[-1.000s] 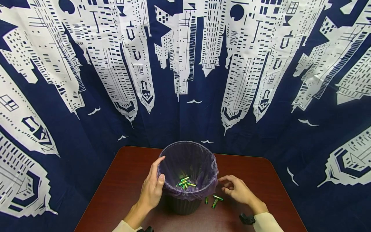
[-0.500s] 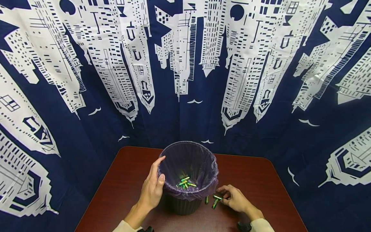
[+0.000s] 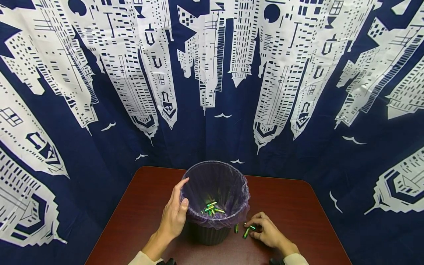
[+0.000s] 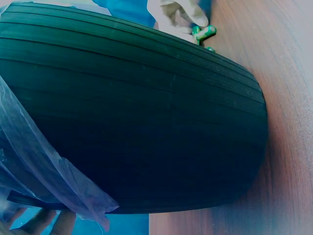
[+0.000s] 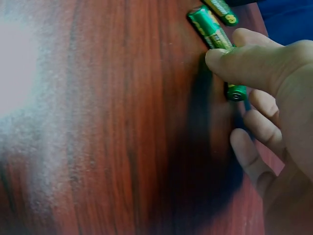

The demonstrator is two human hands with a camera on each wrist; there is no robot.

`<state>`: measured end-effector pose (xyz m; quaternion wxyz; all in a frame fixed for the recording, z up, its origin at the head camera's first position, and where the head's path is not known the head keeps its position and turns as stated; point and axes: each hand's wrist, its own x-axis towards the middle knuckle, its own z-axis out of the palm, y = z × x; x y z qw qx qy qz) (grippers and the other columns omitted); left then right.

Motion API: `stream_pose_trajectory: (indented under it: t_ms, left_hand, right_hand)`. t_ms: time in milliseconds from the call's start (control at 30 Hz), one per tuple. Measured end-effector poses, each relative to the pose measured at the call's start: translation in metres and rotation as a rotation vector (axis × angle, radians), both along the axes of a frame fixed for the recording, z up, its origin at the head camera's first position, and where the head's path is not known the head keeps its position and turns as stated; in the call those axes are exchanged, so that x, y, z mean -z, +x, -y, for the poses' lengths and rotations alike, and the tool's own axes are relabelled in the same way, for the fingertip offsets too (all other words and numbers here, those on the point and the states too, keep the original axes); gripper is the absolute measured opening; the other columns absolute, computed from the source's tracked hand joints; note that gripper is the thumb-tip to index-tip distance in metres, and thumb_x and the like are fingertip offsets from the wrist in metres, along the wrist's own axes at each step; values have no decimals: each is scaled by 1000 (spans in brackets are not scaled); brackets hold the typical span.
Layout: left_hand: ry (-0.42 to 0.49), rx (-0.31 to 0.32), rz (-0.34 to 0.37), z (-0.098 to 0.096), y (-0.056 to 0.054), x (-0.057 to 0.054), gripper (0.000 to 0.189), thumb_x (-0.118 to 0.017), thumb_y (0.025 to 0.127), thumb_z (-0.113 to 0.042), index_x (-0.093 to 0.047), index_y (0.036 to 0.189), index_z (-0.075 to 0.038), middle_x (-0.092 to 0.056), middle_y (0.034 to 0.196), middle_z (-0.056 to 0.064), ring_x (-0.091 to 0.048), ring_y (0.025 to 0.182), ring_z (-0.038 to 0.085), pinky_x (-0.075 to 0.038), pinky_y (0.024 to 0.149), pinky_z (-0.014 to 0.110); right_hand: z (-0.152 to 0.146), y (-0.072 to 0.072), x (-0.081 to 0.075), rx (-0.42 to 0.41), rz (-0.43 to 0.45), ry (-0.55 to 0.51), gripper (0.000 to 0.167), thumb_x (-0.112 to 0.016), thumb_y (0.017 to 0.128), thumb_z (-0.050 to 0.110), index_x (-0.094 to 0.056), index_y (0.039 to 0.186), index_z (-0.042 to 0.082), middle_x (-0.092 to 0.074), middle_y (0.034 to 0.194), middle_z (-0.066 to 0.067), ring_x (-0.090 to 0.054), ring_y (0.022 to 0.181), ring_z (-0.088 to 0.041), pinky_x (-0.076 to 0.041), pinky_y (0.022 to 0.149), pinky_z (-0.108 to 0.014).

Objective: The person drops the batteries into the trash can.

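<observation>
A dark ribbed trash can (image 3: pixel 209 236) stands on the table, lined with a thin purple bag (image 3: pixel 228 180) folded over its rim. My left hand (image 3: pixel 173 217) grips the can's left side at the rim, thumb in front; the left wrist view shows fingertips (image 4: pixel 41 223) by the bag's loose edge. Several green-and-gold batteries (image 3: pixel 212 209) lie at the bottom of the can. Right of it, my right hand (image 3: pixel 267 231) pinches a battery (image 5: pixel 236 93) between thumb and fingers, partly hidden by the thumb. Two more batteries lie beside it, one close under the thumb (image 5: pixel 210 27), another (image 3: pixel 236 228) nearer the can.
The reddish-brown wooden table (image 3: pixel 281 198) has rounded far corners. Behind and around it hangs a navy curtain (image 3: pixel 205 140) printed with white upside-down buildings.
My right hand has come down from beside the can's rim to the loose batteries and closed on one, which has turned slightly. My left hand and the can have stayed put.
</observation>
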<state>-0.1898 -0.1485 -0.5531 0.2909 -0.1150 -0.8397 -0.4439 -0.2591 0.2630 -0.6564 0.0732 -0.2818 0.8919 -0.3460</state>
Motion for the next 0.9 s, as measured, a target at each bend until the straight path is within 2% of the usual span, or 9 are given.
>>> stream_pose_trajectory:
  t_ms: [100,200,300,433,600,800,900]
  left_hand:
    - [4,6,3,0,0,0,71,-28,121,-65,-45,178,-26,-54,179,11,-75,109,35,-58,65,36]
    - [8,9,6,-1,0,0,70,-29,121,-64,-45,178,-27,-54,179,11,-72,106,32,-56,64,34]
    - [12,9,10,0,0,-1,70,-30,121,-65,-45,178,-27,-54,179,11,-70,101,29,-54,61,32]
    - [10,10,10,0,0,-1,71,-29,121,-66,-45,178,-27,-54,179,11,-68,96,25,-51,59,31]
    - [8,13,6,0,-1,-1,71,-29,121,-67,-44,178,-27,-54,179,12,-69,95,24,-52,58,31]
    - [13,14,14,1,-1,0,72,-29,121,-67,-44,178,-27,-54,179,12,-61,86,15,-46,53,29]
    - [13,16,16,0,-1,1,72,-28,121,-68,-44,179,-28,-54,179,12,-62,87,16,-46,54,29]
  right_hand:
    - [3,3,2,24,-67,41,22,-96,96,19,-90,113,32,-64,134,-8,-56,123,-24,-53,96,-32]
    - [5,5,4,56,-125,60,20,-100,92,25,-89,102,39,-64,133,-7,-52,125,-26,-48,99,-35]
    - [6,7,5,68,-156,50,19,-102,88,28,-89,96,39,-62,129,-4,-47,121,-21,-45,97,-32]
    - [3,10,4,54,-175,56,16,-102,87,32,-90,95,40,-55,119,6,-39,113,-10,-40,93,-26]
    - [1,12,2,16,-177,73,14,-101,90,33,-90,97,39,-50,114,11,-37,110,-6,-41,91,-25]
    - [-2,16,0,-17,-134,79,11,-98,94,30,-89,98,35,-53,113,10,-40,109,-4,-43,90,-25]
    - [-5,17,-1,-31,-99,83,9,-97,95,30,-89,99,33,-56,112,9,-43,108,-5,-44,88,-24]
